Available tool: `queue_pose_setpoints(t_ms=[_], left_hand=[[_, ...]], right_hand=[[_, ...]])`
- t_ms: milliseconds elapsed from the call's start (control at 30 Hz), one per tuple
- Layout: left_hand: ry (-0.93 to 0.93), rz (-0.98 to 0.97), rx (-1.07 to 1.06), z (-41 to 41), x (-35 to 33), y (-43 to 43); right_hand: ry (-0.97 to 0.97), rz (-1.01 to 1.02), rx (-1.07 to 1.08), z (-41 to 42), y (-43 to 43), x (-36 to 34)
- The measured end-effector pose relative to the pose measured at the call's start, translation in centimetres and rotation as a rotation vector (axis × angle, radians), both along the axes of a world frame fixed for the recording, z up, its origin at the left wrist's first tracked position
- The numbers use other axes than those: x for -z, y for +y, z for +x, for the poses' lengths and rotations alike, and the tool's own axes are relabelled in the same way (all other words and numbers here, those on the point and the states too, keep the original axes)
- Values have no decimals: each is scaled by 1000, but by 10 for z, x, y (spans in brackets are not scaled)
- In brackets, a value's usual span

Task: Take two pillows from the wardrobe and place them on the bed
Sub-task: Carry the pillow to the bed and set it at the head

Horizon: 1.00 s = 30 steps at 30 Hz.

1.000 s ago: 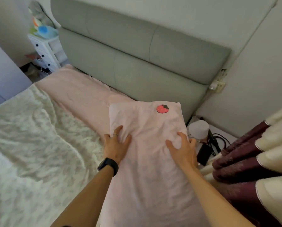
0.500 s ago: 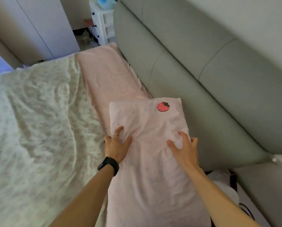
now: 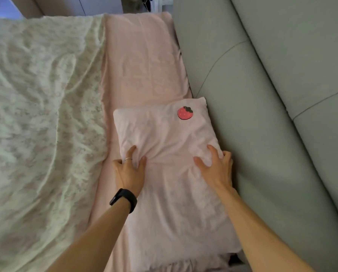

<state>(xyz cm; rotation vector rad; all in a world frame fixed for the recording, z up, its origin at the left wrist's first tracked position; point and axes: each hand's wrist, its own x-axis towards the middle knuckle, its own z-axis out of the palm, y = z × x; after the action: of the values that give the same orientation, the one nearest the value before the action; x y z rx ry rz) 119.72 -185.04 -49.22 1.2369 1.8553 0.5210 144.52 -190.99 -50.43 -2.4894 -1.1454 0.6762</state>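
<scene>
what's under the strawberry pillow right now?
The pink sheet shows past the pillow at its far and left edges, so the pillow seems to lie on it. The left hand and right hand press on top. Anything directly beneath is covered.

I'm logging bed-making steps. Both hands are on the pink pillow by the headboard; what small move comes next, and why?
Probably lift the left hand and right hand off: the pillow already lies flat on the bed beside the headboard, and a second is needed.
</scene>
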Motion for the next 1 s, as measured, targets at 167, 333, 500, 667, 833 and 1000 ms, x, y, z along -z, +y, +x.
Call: queue_pose_setpoints(t_ms=[167,333,500,667,833,1000], left_hand=[[299,90,171,1,36,17],[395,94,461,18,60,-17],[490,-12,547,10,114,-32],[620,27,587,10,149,-30],[617,86,605,6,144,-36],[497,163,652,-9,122,-87]], right_hand=[[-188,-253,-156,4,-2,48],[-281,-120,-297,-13,-45,73],[-181,-294,-254,-17,-79,119],[-164,-281,-214,-19,-82,146],[-118,-276,-217,-22,-86,130],[-105,-325,-122,-54,-149,104]])
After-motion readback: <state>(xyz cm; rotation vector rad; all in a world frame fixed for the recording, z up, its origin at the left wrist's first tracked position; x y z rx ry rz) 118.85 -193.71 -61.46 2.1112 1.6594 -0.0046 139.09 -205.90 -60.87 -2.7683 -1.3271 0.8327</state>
